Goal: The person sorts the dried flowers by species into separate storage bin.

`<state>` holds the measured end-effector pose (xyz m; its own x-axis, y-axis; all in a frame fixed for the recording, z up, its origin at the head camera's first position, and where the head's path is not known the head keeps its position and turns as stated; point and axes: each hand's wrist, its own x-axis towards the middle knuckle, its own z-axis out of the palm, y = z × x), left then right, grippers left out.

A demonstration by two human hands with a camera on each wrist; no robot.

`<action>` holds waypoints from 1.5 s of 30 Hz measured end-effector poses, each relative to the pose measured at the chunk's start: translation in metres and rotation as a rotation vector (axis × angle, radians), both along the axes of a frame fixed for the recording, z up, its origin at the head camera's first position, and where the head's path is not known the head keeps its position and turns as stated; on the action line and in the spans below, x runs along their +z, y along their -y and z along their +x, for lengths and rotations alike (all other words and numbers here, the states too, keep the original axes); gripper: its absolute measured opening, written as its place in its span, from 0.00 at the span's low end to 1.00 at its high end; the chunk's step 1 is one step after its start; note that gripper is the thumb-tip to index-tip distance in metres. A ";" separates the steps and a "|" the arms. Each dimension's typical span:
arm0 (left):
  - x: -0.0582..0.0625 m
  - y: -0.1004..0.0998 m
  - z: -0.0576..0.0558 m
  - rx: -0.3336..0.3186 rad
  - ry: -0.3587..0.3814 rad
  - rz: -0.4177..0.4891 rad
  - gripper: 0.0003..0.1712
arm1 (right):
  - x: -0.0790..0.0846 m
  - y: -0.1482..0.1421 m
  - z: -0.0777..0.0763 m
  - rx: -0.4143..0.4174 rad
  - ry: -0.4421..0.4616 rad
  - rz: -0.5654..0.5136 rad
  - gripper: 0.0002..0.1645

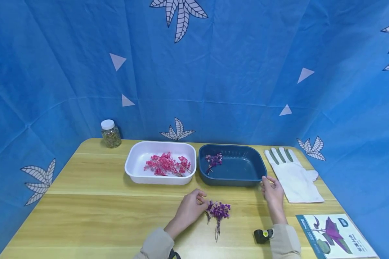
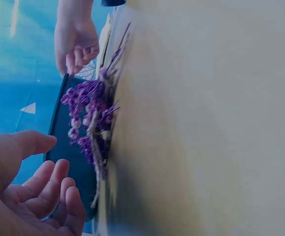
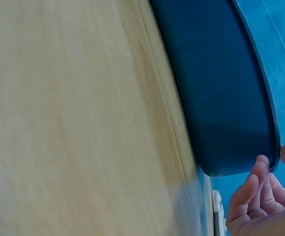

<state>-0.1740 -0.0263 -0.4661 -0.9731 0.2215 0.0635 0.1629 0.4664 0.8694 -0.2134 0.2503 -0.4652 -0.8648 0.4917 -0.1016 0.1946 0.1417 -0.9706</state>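
My right hand (image 1: pixel 272 190) pinches the front right corner of the dark blue tray (image 1: pixel 236 182); in the right wrist view the thumb and fingers (image 3: pixel 263 169) sit on either side of its rim. A sprig of purple dried flowers (image 1: pixel 215 159) lies inside that tray at the left. On the table in front, more purple dried flowers (image 1: pixel 218 212) lie in a small bunch with thin stems. My left hand (image 1: pixel 192 207) is just left of them, its thumb and loosely bent fingers (image 2: pixel 58 169) apart with nothing between them in the left wrist view.
Left of the blue tray stands a white tray (image 1: pixel 139 179) with pink dried flowers (image 1: pixel 165 163). A lidded jar (image 1: pixel 111 135) is at the back left. White gloves (image 1: pixel 298 180) and a booklet with a plant picture (image 1: pixel 337 235) lie along the right. Blue cloth (image 1: pixel 214 72) hangs behind the table.
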 end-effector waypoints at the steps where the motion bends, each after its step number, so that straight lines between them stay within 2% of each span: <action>1: -0.001 0.000 0.002 -0.002 0.005 -0.008 0.14 | 0.000 0.000 0.000 -0.001 -0.003 -0.001 0.30; 10: -0.008 -0.002 0.009 0.011 0.042 -0.138 0.21 | -0.001 0.000 0.000 -0.001 0.000 -0.004 0.30; 14: -0.011 -0.002 0.010 0.017 0.030 -0.199 0.22 | 0.000 0.000 0.000 0.002 -0.004 -0.005 0.30; 20: -0.014 -0.001 0.010 0.003 0.004 -0.238 0.22 | -0.001 0.000 -0.001 -0.002 -0.014 -0.014 0.28; 29: -0.015 0.000 0.010 -0.008 0.019 -0.219 0.13 | -0.002 -0.001 -0.001 0.001 -0.005 0.001 0.28; 35: -0.016 0.001 0.009 -0.004 -0.018 -0.221 0.04 | 0.000 -0.001 -0.001 0.001 0.002 0.006 0.29; 45: -0.015 0.003 0.007 -0.012 -0.071 -0.184 0.04 | -0.001 0.000 -0.003 -0.014 -0.027 -0.043 0.26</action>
<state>-0.1672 -0.0294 -0.4815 -0.9647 0.2477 0.0898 0.2279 0.6138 0.7558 -0.2160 0.2499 -0.4661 -0.8604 0.4998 -0.0998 0.1702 0.0970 -0.9806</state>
